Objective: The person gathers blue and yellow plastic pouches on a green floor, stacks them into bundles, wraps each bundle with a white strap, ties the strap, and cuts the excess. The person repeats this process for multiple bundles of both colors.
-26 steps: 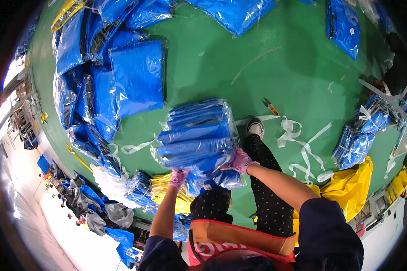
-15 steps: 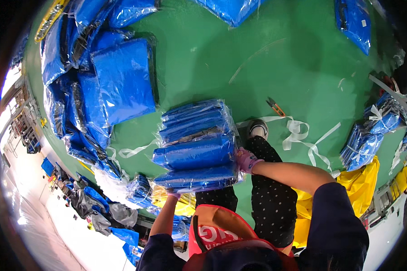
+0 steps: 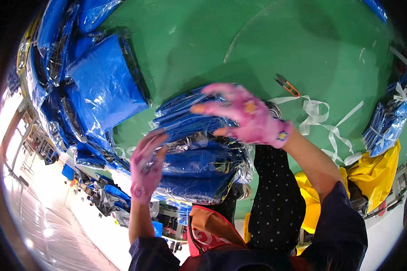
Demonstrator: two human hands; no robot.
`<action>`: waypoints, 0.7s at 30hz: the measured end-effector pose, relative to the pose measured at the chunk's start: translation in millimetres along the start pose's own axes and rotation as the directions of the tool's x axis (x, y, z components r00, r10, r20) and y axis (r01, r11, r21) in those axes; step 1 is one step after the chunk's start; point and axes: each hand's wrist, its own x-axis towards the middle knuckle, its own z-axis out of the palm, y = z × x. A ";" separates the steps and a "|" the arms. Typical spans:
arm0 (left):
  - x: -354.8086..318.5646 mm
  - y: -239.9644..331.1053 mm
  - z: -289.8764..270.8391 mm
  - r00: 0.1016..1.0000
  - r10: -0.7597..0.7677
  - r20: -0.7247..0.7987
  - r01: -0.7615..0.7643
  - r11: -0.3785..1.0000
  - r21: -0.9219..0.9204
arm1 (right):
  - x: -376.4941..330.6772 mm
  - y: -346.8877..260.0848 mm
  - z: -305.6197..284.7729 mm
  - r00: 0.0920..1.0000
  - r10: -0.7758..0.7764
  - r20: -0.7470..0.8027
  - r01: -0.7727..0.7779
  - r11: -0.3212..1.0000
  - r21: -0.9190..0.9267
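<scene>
A row of folded blue sheets in clear plastic bags (image 3: 194, 165) lies in front of my legs, packed side by side. My right hand (image 3: 248, 115), in a pink patterned glove, hovers over the far right part of this bundle with its fingers spread. My left hand (image 3: 145, 169), gloved alike, is at the bundle's left side, fingers apart and slightly curved. Neither hand grips anything; whether the left fingertips touch the plastic I cannot tell. Beyond my right foot lie small thread snips (image 3: 288, 86) with orange handles and a white ribbon (image 3: 315, 110) in loose curls.
A large heap of blue bagged sheets (image 3: 101, 83) spreads along the left. At the right sit blue bundles tied with white ribbon (image 3: 386, 128), beside yellow sheeting (image 3: 375, 180). Under everything is a green floor (image 3: 190, 49). Dark and blue items (image 3: 108, 196) lie at lower left.
Both hands have let go of the bundle's near sides and moved up and away from me, the right one now above its far part. The view has shifted slightly.
</scene>
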 end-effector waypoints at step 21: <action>-41.0 -14.2 4.4 0.955 0.105 -0.277 -0.071 0.989 0.128 | -37.9 26.5 42.8 0.811 0.443 0.382 -0.574 0.476 0.666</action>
